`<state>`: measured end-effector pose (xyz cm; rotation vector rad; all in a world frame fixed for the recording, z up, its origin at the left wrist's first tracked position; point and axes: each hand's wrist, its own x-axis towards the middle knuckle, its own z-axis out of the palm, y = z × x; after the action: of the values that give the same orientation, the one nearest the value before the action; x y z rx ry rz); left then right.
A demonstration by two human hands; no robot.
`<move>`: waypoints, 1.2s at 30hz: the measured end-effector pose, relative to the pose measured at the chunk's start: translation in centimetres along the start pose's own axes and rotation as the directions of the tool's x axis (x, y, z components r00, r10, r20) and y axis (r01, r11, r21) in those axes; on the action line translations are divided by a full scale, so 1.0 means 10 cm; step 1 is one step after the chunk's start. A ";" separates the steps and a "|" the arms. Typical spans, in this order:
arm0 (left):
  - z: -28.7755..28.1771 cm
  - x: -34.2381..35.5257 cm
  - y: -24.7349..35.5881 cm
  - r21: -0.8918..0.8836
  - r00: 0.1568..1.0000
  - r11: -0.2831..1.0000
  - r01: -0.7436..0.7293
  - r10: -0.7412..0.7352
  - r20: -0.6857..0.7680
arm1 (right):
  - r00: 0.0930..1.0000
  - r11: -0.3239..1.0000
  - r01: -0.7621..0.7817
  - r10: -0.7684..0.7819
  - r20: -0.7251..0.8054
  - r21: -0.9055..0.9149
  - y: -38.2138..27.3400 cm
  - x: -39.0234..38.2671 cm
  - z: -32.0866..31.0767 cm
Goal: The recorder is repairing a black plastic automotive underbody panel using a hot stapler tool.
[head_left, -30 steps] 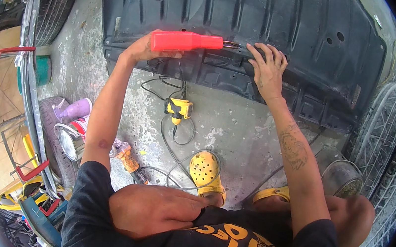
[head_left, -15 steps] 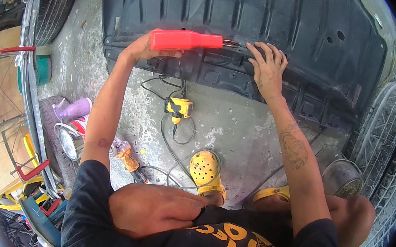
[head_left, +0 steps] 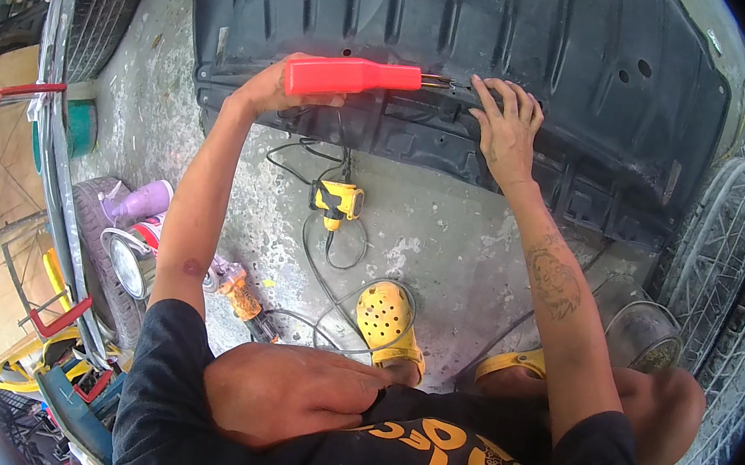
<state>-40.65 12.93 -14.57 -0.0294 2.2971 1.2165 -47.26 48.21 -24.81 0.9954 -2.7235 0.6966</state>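
Note:
A large black ribbed plastic car undertray (head_left: 503,24) lies across the upper part of the head view. My left hand (head_left: 264,94) is closed round a bright red gun-shaped tool (head_left: 355,80), which looks like a hot stapler. Two thin metal prongs (head_left: 435,82) stick out of its right end, their tips close to the panel surface. A small pale metal bit shows at the prong tips, too small to make out. Just right of the tips, my right hand (head_left: 508,130) rests over the panel, fingers stretched and apart, holding nothing visible.
On the concrete floor sits a yellow-and-black power adapter (head_left: 336,201) with black cables near my yellow clog (head_left: 383,317). An orange power tool (head_left: 241,298) and a purple spray bottle (head_left: 143,202) lie left. Tyres (head_left: 717,259) stand right; a metal-framed rack (head_left: 47,133) runs along the left.
The red tool has shifted very slightly to the right. My right hand's fingertips have edged right, a little away from the prong tips.

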 end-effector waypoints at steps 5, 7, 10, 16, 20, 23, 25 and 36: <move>0.00 0.01 0.00 0.033 0.998 0.998 -0.055 0.055 0.005 | 1.000 1.000 -0.011 0.011 0.000 0.026 -0.01 0.02 -0.04; 0.00 0.00 -0.03 0.001 0.998 0.998 -0.057 0.057 0.007 | 1.000 1.000 -0.011 0.011 -0.003 0.029 -0.02 0.02 -0.04; 0.01 0.02 -0.03 0.037 1.000 0.999 0.020 -0.019 -0.002 | 0.999 0.997 -0.019 0.021 -0.037 0.073 0.00 0.03 -0.03; -0.02 0.04 -0.05 0.076 0.999 0.997 -0.035 0.036 -0.006 | 0.997 0.992 -0.068 0.071 -0.026 0.105 -0.01 0.06 -0.02; -0.02 0.03 0.02 0.026 0.998 0.998 -0.056 0.057 -0.012 | 0.996 0.989 -0.074 0.080 -0.045 0.126 -0.03 0.06 -0.01; -0.04 -0.02 0.06 0.084 0.996 0.994 -0.077 0.080 -0.045 | 0.996 0.992 -0.061 0.068 -0.060 0.107 -0.04 0.05 0.01; -0.05 -0.02 0.06 -0.024 1.000 1.000 -0.004 0.004 -0.004 | 0.996 0.994 -0.061 0.067 -0.060 0.095 -0.05 0.02 0.02; -0.02 -0.01 -0.03 0.031 0.999 0.999 -0.013 0.015 -0.043 | 0.998 0.998 -0.063 0.063 -0.013 0.029 -0.05 0.02 0.04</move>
<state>-40.57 12.56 -14.69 -0.0287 2.3567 1.1985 -47.12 47.60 -24.93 0.9111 -2.7512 0.7514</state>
